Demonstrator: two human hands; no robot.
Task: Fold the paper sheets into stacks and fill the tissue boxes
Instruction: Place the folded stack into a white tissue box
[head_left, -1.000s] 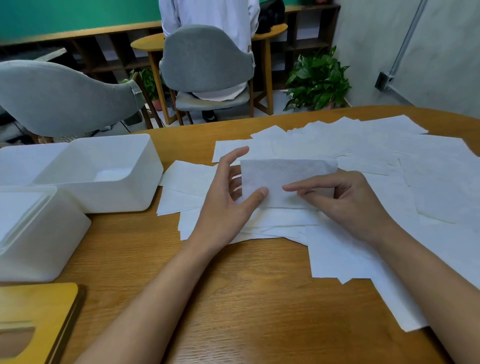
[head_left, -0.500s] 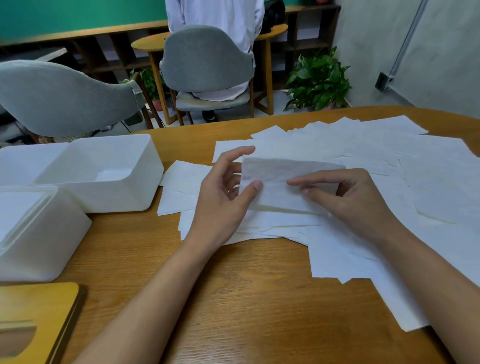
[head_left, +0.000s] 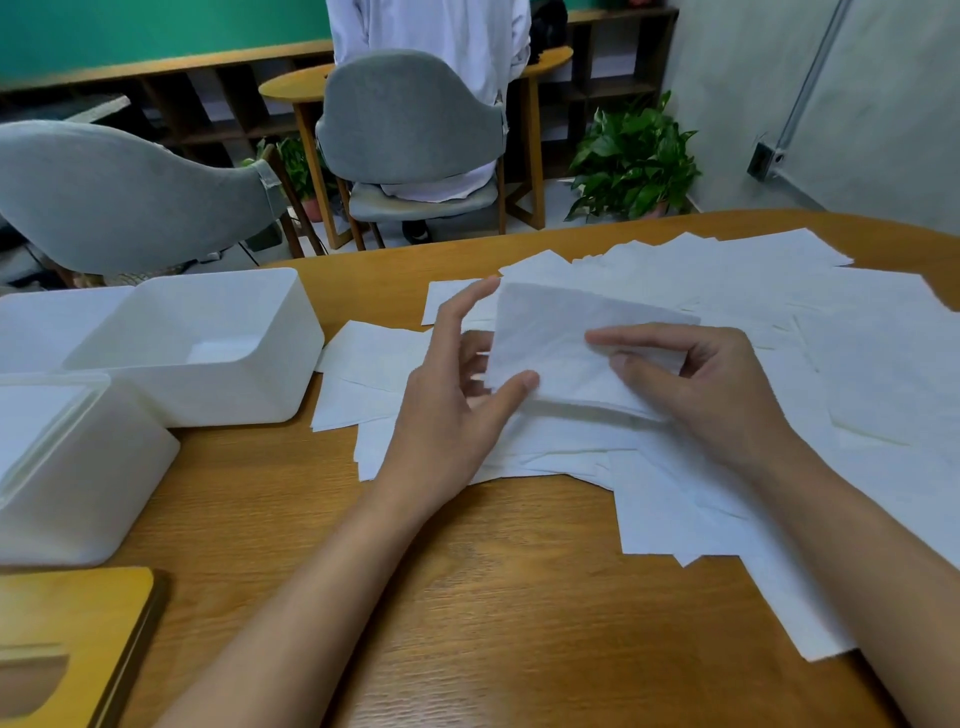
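An office or shared workroom, going by the furniture: a broad wooden counter (head_left: 467, 597) with a grey upholstered chair (head_left: 130, 197) just beyond its far edge. Further behind the counter a person in a white shirt (head_left: 431, 47) sits on a matching chair (head_left: 410, 114) at a small round table (head_left: 291, 88). Low open shelving (head_left: 182, 114) lines a teal wall (head_left: 130, 26), and a potted plant (head_left: 634, 156) stands on the floor.

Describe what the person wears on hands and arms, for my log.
Nothing worn shows. Left hand and right hand are bare: no gloves, rings or wristbands. Left forearm and right forearm are uncovered to the frame edge, no sleeves.
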